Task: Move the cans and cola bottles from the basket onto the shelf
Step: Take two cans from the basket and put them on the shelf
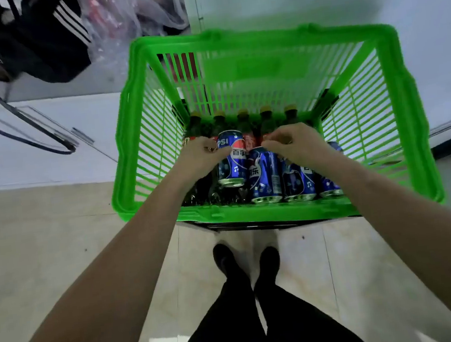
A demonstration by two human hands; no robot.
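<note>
- Now both hands reach into the green basket: left hand grips a raised Pepsi can, right hand pinches another Pepsi can.
- Next, probably lift both out to the shelf.

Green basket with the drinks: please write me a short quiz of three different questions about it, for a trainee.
1. True or false: the left hand grips a blue can inside the basket.
2. Which colour are the caps of the bottles standing along the far wall of the basket? A) yellow B) white C) black
3. Fill in: the fingers of the right hand are at the top of another blue ____.

Key
1. True: its fingers curl round a can that is lifted above the others.
2. A.
3. can; it lies in the near row, base toward the camera.
</note>
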